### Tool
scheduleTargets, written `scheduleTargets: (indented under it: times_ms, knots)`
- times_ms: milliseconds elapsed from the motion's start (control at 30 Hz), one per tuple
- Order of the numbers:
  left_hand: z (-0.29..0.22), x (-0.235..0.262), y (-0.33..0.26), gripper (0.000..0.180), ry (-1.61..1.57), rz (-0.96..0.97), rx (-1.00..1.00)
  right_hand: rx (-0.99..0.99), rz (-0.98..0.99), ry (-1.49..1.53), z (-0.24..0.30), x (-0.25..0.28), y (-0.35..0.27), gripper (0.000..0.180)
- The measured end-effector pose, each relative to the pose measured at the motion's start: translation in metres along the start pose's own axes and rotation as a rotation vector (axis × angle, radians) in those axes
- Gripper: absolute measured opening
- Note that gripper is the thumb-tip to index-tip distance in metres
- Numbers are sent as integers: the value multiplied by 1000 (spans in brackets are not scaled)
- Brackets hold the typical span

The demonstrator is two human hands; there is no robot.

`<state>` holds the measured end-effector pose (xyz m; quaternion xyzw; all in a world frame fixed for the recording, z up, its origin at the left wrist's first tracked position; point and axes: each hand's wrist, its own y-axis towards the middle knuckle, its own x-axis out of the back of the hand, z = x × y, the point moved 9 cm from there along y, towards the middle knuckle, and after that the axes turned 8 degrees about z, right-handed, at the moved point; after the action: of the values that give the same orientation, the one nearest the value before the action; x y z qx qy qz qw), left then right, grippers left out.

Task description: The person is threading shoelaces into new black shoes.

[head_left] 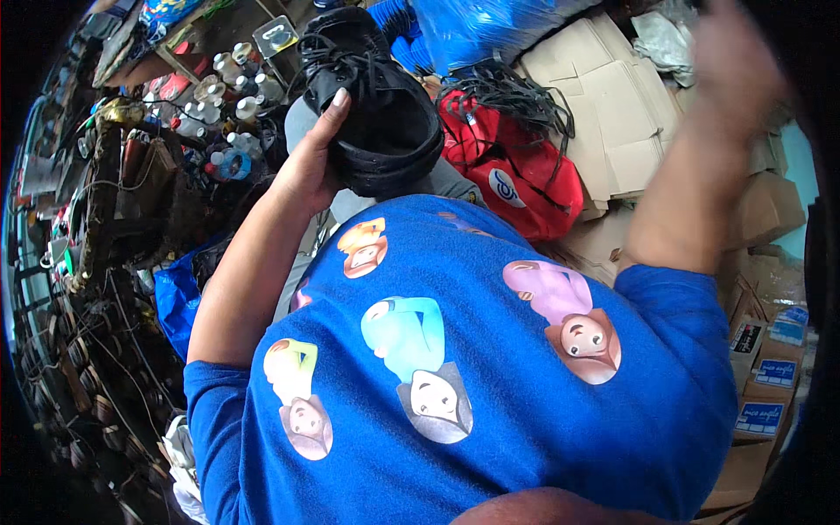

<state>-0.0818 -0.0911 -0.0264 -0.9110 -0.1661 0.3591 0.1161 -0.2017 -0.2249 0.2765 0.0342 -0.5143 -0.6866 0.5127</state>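
Note:
A black lace-up shoe (385, 131) rests over my lap, its opening toward me and its laces on the far side. My left hand (319, 149) grips it by the left side, with the thumb laid over the rim. Its other fingers are hidden beneath the shoe. At the far upper right, my right hand (735, 44) is raised away from the shoe, the arm stretched out. Motion smears its fingers, and whether it holds anything does not show.
Just right of the shoe lies a red bag (512, 171) with a tangle of black laces (512, 92) on top. Flattened cardboard (604, 105) lies beyond it. Small bottles (210, 109) crowd the left, near a blue plastic bag (178, 302). Cardboard boxes (761, 411) stand at right.

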Motion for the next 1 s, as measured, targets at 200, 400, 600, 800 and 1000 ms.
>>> scheduleTargets:
  times_ms: [200, 400, 600, 800, 1000]
  knots:
    - [14, 25, 2, 71, -90, -141, 3, -194, 416, -145, -71, -179, -84, 36]
    - [-101, 43, -50, 69, 1035, -706, -463, -298, 749, -205, -90, -202, -98, 30]
    - [-95, -83, -63, 40, 2041, -413, -876, -202, 1027, -241, -74, -219, -101, 21]
    - [-84, -103, -59, 31, 2266, -557, -742, -633, 133, -35, -208, -14, -188, 19]
    - [-64, -96, -34, 38, 2229, -278, -388, -1306, 1054, -584, -293, -42, -492, 37]
